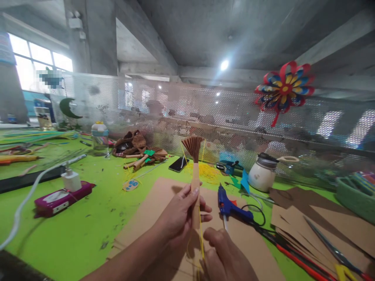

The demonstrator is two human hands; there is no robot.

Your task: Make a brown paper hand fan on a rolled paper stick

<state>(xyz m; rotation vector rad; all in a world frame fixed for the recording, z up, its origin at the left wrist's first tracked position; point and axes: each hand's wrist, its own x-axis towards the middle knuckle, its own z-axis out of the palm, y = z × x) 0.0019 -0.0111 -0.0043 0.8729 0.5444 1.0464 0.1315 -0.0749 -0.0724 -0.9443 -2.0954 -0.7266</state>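
Legible text, entry for you: none, since the poster at 10 o'clock and the white label on the pink box at 8 o'clock on the green table are both too blurred and small to read.

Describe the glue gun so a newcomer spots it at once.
Start at the green table and the cardboard sheet lying on it in the foreground. The glue gun lies on that sheet, just right of the broom held upright in the left hand. It is the only blue, pistol-shaped thing on the sheet.
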